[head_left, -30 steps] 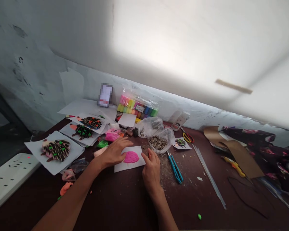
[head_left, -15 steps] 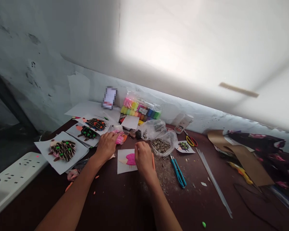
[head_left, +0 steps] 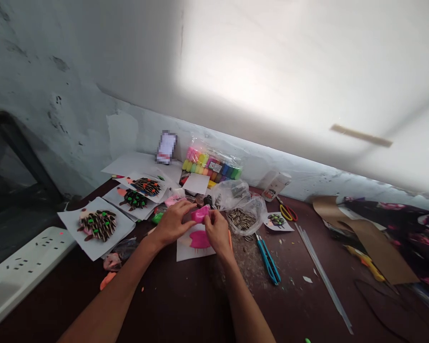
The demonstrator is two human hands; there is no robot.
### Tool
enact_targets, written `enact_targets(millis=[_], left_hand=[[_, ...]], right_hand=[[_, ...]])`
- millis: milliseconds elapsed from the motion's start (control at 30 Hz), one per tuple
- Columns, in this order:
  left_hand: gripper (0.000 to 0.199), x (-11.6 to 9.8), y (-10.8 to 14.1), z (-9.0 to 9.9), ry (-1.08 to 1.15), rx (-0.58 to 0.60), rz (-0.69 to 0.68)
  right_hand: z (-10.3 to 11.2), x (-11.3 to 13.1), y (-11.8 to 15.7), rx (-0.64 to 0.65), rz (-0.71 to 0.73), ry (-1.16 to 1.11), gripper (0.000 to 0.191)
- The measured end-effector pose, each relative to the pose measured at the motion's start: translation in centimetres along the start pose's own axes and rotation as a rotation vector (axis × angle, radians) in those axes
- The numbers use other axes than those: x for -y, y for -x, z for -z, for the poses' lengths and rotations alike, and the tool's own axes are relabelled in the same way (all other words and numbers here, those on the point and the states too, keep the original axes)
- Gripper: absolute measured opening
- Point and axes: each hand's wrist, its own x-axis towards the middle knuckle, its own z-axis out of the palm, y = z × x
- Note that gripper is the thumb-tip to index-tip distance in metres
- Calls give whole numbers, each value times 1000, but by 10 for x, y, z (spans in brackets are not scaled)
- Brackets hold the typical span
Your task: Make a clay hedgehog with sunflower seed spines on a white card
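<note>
A lump of bright pink clay is pinched between my left hand and my right hand, and the fingers partly hide it. Below the hands lies a white card bearing a flat pink clay shape, which the hands do not touch. A thin orange stick shows beside my right hand. Sunflower seeds in a clear plastic bag sit just to the right of that hand.
Several paper cards with seed-and-clay hedgehog pictures lie to the left. Behind stands a bag of coloured clay tubs. On the right are a blue craft knife, scissors and clear plastic strips. A white power strip sits at the left.
My hands have come together above the card, with the pink clay lump now between them. My left hand has left the pink clay near the papers. The whole view has drifted slightly.
</note>
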Motion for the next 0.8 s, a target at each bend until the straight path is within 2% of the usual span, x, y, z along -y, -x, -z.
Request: enact_targets(millis=[100,167,267,333,433,533,633,800], left_hand=[[29,14,0,9,-94,-119,131],[33,22,1,12,-209,-129,216],[33,27,3,10,-343,-30,257],[34,27,5,6,-405,57,250],[40,27,7,4,-471,119,245],[42,28,9,3,-504,136,247],[44,30,11,2,-509,150,241],[44,32,12,0,-469,152,232]], right_hand=[[1,-6,-15,-3,-73,50,19],[1,-8,-22,60,-97,73,22],[1,-9,-23,110,-110,174,27],[2,-9,-20,90,-126,246,37],[6,-7,-15,41,-131,298,50],[10,-5,-12,16,-98,308,43],[9,-5,-10,76,-71,264,33],[5,-6,-7,89,0,125,32]])
